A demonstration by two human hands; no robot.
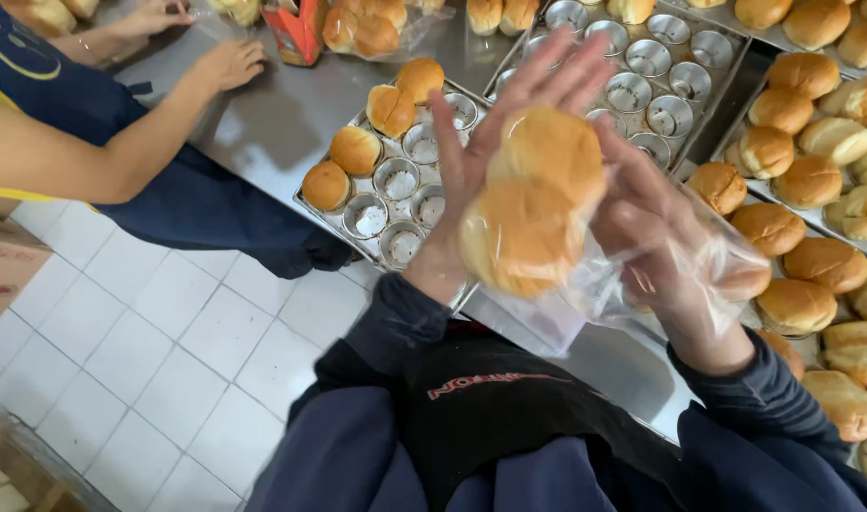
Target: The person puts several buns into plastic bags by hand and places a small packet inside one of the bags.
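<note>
Head view: left hand (490, 142), fingers spread, and right hand (656, 228) clasp bagged buns (538, 204) above the table edge (509, 318).

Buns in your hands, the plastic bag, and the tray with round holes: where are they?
buns (538, 194), head view, top of the two stacked buns.
plastic bag (728, 251), head view, clear side.
tray (396, 178), head view, an empty cup.

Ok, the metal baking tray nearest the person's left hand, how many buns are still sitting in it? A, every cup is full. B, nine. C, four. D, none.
C: the baking tray holds four buns along its far-left edge, and its other visible cups are empty, while the left hand and right hand hold two buns in a clear plastic bag.
</note>
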